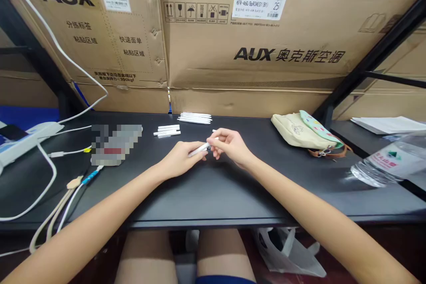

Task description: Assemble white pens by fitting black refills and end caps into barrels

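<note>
Over the middle of the desk, my left hand (184, 156) is closed around a white pen (197, 149) that points up and to the right. Thumb and fingers of my right hand (229, 145) pinch the pen's far end, where a small dark part shows between the hands. Whether that end is a separate piece, I cannot tell. Beyond my left hand lie several short white pen pieces (169, 132). Behind them, several slim white pens (195, 118) lie side by side. A small white tip (214, 131) shows just behind my right hand; the rest of it is hidden.
Large cardboard boxes (213, 71) stand behind the black desk (213, 195). A power strip (29, 142), cables and a blurred grey device (116, 146) occupy the left. On the right are a cream pouch (293, 128), a water bottle (389, 162) and papers (388, 124).
</note>
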`<control>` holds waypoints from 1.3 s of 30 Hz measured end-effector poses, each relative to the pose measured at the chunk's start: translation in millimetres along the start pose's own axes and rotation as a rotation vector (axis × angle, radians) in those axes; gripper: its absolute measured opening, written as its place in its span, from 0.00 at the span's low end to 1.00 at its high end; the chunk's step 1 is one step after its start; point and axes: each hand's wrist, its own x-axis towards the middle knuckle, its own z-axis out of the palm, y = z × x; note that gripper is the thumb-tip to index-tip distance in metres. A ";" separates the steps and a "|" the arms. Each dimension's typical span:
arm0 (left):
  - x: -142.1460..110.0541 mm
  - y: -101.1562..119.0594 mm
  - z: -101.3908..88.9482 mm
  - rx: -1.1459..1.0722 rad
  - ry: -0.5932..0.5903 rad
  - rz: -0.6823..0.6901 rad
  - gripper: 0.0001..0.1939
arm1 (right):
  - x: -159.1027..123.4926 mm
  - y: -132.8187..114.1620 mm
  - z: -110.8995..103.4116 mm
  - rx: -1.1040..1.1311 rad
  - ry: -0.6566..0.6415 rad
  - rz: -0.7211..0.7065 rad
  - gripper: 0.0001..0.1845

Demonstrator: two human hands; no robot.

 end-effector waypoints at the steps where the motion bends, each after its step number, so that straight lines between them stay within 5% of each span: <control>1: 1.1 -0.2 -1.9 -0.041 0.053 -0.050 0.14 | 0.3 -0.7 -0.8 0.044 0.058 -0.045 0.20; 7: 11.3 -3.4 -12.1 -0.685 0.600 -0.260 0.15 | -7.7 5.4 8.4 -0.093 0.289 -0.360 0.15; 12: 15.6 -1.3 -5.3 -1.034 0.886 -0.372 0.17 | -16.8 20.3 26.4 -0.515 0.078 -0.748 0.07; 15: 15.5 0.7 -0.4 -1.067 0.840 -0.441 0.07 | -18.1 23.5 31.4 -0.660 -0.072 -0.909 0.07; 19: 14.9 2.4 1.3 -1.033 0.765 -0.493 0.03 | -19.3 22.4 31.9 -0.731 -0.108 -1.026 0.08; 26: 13.8 4.1 -0.6 -1.044 0.774 -0.459 0.06 | -19.4 23.0 30.4 -0.751 -0.125 -0.968 0.07; 39: 13.8 -0.6 -1.5 -1.061 0.805 -0.424 0.06 | -19.2 22.5 34.3 -0.694 -0.029 -1.067 0.05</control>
